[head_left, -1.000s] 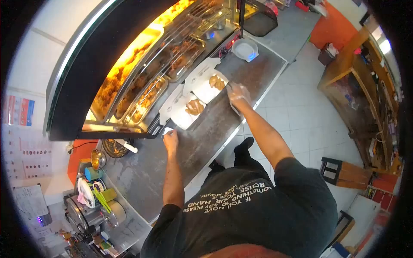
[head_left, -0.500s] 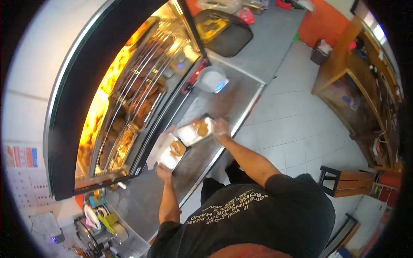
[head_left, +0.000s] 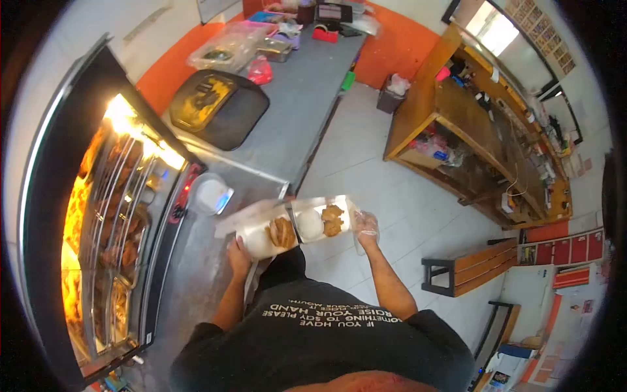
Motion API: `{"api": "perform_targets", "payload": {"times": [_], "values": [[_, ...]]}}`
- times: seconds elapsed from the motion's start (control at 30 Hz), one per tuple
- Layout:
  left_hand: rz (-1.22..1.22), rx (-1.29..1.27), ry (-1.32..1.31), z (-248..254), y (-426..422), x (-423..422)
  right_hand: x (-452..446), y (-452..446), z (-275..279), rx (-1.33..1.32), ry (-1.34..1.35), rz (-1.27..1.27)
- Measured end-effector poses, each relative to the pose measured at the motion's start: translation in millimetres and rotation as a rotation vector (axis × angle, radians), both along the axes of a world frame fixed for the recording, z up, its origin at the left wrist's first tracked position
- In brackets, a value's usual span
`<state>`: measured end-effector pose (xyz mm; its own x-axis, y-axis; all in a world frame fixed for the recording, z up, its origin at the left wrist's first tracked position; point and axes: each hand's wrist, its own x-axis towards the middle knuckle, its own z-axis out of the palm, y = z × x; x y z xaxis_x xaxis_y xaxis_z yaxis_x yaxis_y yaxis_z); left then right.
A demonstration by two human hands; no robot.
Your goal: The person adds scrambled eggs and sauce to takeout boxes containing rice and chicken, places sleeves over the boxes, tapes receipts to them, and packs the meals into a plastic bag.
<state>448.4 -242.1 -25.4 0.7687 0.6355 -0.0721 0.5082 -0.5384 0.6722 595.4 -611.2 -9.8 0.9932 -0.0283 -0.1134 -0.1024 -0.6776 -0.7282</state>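
Two open takeout boxes are held side by side in front of my body. The left-hand takeout box [head_left: 251,242] has a piece of fried chicken [head_left: 281,232] in it, and its lid is folded back. My left hand [head_left: 239,256] grips its near left edge with the thumb up. In the right-hand takeout box [head_left: 304,210] lie a white mound that looks like rice [head_left: 309,224] and another piece of fried chicken [head_left: 332,221]. My right hand [head_left: 366,225], in a clear plastic glove, holds its right end; its fingers are partly hidden.
A lit glass warming cabinet [head_left: 108,242] with food on racks stands at left. Beside it a small scale [head_left: 210,194] rests on the metal counter [head_left: 189,274]. A black tray [head_left: 245,108] lies farther back. Wooden shelving [head_left: 450,124] and a bench [head_left: 480,264] stand right.
Both boxes have been lifted off the counter and carried right, over its edge. My body and view have turned right, so the warming cabinet now sits farther left.
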Motion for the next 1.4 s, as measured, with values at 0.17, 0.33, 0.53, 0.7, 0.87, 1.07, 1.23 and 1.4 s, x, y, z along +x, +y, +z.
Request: {"api": "perform_targets", "payload": {"times": [0.17, 0.33, 0.53, 0.7, 0.87, 1.07, 1.23, 1.4], "values": [[0.0, 0.02, -0.12, 8.5, -1.2, 147.2, 125.0, 5.3, 15.6, -0.026, -0.233, -0.087], [-0.001, 0.048, -0.156, -19.7, 5.0, 265.4, 262.2, 21.7, 15.8, 0.018, -0.118, 0.03], [0.098, 0.048, -0.059, -67.0, 15.2, 340.5, 402.1, 61.2, -18.4, -0.015, -0.078, 0.186], [0.187, 0.014, -0.124, -39.2, -11.0, 397.6, 521.1, 93.7, -52.0, -0.013, -0.136, 0.429], [0.389, -0.084, -0.077, -34.6, -38.0, 467.6, 639.2, 128.9, -51.5, -0.344, 0.032, 0.628], [0.601, -0.16, -0.137, -13.5, -74.6, 545.2, 747.5, 159.8, -11.7, -0.587, 0.178, 0.919], [0.897, -0.159, -0.267, -22.4, -89.8, 527.3, 861.8, 185.8, -6.7, -0.539, -0.057, 1.262], [1.19, 0.031, -0.312, -45.5, -120.2, 479.1, 954.0, 271.0, 109.1, -0.035, -0.399, 0.862]]}}
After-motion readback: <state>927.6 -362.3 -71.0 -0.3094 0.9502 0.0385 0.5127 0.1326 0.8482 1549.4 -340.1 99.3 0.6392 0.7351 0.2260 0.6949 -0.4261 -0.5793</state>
